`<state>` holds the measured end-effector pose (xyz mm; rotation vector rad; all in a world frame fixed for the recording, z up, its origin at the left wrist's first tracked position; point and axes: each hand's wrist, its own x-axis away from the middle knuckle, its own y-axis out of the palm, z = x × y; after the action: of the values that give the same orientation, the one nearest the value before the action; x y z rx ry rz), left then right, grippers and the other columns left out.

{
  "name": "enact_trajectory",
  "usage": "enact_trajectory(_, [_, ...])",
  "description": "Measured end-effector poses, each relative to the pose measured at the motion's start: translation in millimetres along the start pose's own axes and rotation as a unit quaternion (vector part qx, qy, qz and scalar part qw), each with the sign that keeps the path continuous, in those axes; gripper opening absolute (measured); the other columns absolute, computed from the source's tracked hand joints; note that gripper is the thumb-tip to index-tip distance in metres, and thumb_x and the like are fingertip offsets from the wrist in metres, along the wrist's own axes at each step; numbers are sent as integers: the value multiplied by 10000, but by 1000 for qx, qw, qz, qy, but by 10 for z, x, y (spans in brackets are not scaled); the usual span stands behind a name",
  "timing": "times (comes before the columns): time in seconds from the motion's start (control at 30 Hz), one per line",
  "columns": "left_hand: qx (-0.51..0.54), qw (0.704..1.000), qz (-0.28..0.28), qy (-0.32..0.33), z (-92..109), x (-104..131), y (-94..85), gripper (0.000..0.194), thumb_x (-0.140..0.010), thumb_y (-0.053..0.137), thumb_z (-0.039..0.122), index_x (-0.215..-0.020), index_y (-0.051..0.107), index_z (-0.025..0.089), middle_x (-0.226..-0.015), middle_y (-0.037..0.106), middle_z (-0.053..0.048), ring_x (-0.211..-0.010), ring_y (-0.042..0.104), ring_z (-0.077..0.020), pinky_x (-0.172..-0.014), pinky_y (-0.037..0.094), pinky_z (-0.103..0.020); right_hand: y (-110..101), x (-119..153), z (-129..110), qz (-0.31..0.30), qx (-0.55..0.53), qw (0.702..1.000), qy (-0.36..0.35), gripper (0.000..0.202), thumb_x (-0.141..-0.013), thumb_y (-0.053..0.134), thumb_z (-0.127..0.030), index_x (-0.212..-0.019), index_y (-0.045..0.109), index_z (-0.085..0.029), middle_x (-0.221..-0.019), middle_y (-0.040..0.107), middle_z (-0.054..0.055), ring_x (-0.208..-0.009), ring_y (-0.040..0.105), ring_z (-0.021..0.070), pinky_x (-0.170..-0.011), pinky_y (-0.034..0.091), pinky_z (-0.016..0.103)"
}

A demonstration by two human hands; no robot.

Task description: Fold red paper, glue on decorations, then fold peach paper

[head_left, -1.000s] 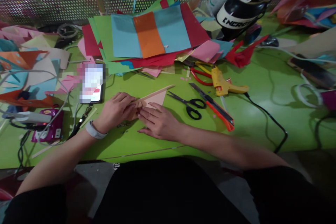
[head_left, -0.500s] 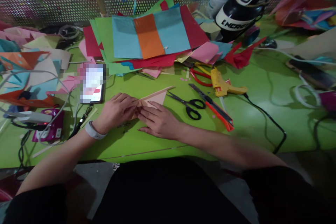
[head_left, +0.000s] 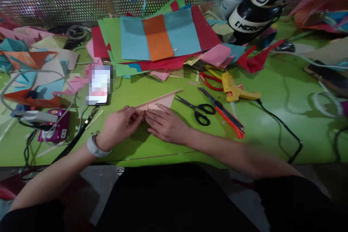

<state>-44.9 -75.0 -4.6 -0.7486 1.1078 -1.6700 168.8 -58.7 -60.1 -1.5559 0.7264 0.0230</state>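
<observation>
A pale pink sheet of folded paper (head_left: 166,102) lies on the green table, with a narrow folded strip along its far edge. At its left end my left hand (head_left: 119,126) is closed, thumb and fingers pinched on the near part of the paper. My right hand (head_left: 167,125) rests over the paper's middle with its fingers stretched out flat, their tips meeting the left fingertips. The hands hide the near edge of the sheet. Just right of the paper lie black-handled scissors (head_left: 199,110), blades pointing toward it.
An orange utility knife (head_left: 230,119) and a yellow glue gun (head_left: 233,88) with a black cord lie to the right. Behind are stacked coloured papers (head_left: 133,38) and a black bottle (head_left: 247,18). A phone (head_left: 99,85) and purple power socket (head_left: 57,127) sit left.
My left fingers have drawn back toward me from the paper's far edge, so more of the folded strip shows. The right hand has stayed on the sheet. The whole view has shifted slightly.
</observation>
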Motion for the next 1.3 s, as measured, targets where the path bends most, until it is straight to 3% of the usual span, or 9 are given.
enact_trajectory(0.27, [202,972,-66,-96,-61,-20,117,298,-924,562,449,-819,623,177,-578,668,0,-418,556,-101,-425,375,-208,14,28,35,-21,-80,996,47,405,-956,510,-212,-1337,602,-109,-1325,644,161,-1252,595,262,-1108,415,559])
enact_trajectory(0.4, [261,949,-114,-137,-62,-58,132,332,-919,552,486,-791,622,187,-512,634,26,-372,565,-108,-398,395,-204,-29,24,114,-8,-129,988,79,390,-970,466,-191,-1326,617,-133,-1303,665,128,-1235,612,226,-1099,445,501])
enact_trajectory(0.57, [245,951,-123,-146,-30,-108,109,297,-924,541,436,-811,655,186,-507,645,19,-369,572,-119,-395,416,-214,-177,13,321,4,-143,981,134,297,-968,535,-256,-1200,717,-217,-1203,726,91,-1104,665,240,-970,526,466])
enact_trajectory(0.7, [203,965,-115,-121,-41,-124,100,291,-932,523,404,-775,642,190,-496,644,14,-369,567,-113,-399,396,-211,-229,19,414,-19,-132,982,133,244,-934,591,-229,-1121,748,-213,-1110,734,91,-1017,645,246,-871,543,436])
enact_trajectory(0.83, [191,969,-117,-102,-104,-148,59,251,-916,531,369,-755,619,199,-508,649,12,-380,575,-116,-411,398,-219,-212,22,373,-29,-135,980,140,196,-939,602,-263,-1050,755,-208,-1083,706,97,-1002,625,243,-837,535,414])
enact_trajectory(1.0, [209,959,-161,-98,-171,-173,-6,182,-891,554,340,-801,636,205,-582,682,14,-405,601,-115,-422,429,-217,-187,32,298,-30,-153,977,146,210,-953,582,-279,-1061,743,-198,-1083,684,96,-1014,616,240,-831,527,405])
enact_trajectory(1.3, [211,961,-158,-88,-159,-161,-10,210,-897,571,353,-763,624,201,-563,661,17,-426,599,-111,-441,433,-216,-190,39,298,-24,-145,977,157,233,-946,579,-261,-1101,741,-202,-1095,675,98,-1004,604,243,-832,528,407])
